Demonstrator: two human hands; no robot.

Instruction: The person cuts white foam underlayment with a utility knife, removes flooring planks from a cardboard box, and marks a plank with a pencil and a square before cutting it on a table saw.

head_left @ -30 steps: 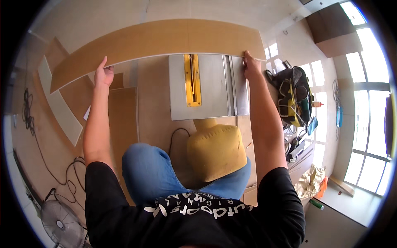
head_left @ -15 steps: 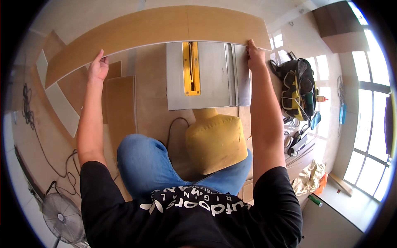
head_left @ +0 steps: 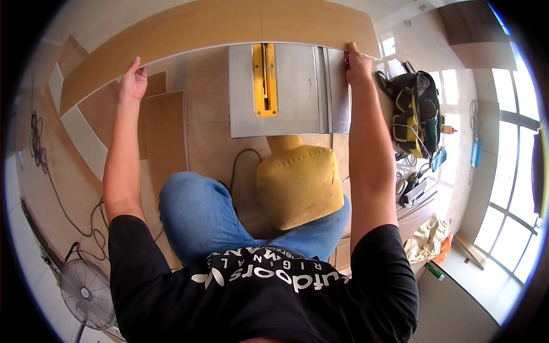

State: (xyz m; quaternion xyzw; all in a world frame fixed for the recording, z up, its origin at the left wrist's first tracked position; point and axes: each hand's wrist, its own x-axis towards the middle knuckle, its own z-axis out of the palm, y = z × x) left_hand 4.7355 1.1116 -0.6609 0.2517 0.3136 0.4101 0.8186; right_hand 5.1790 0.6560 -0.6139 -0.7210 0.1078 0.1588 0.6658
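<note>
A long brown board (head_left: 229, 26) with a white near edge spans the top of the view, crossing the far part of a grey metal saw table (head_left: 294, 94). My left hand (head_left: 133, 83) grips its near edge towards the left, thumb on top and fingers underneath. Close to the board's right end, my right hand (head_left: 358, 62) is closed on the same edge, its fingers partly hidden below. A yellow slotted insert (head_left: 265, 86) is set into the saw table. Below the table's near edge hangs a yellow dust bag (head_left: 300, 186), lying against my right leg.
Several cut boards (head_left: 166, 128) lie on the floor at left. A black and yellow tool bag (head_left: 416, 114) stands at right, near a crumpled tan cloth or paper (head_left: 428, 237). A fan (head_left: 86, 294) is at lower left, with a dark cable (head_left: 63, 208) along the floor.
The whole scene has shifted slightly upward in the picture, saw table and floor things included. Both hands keep their hold on the board, which stays in about the same place over the table.
</note>
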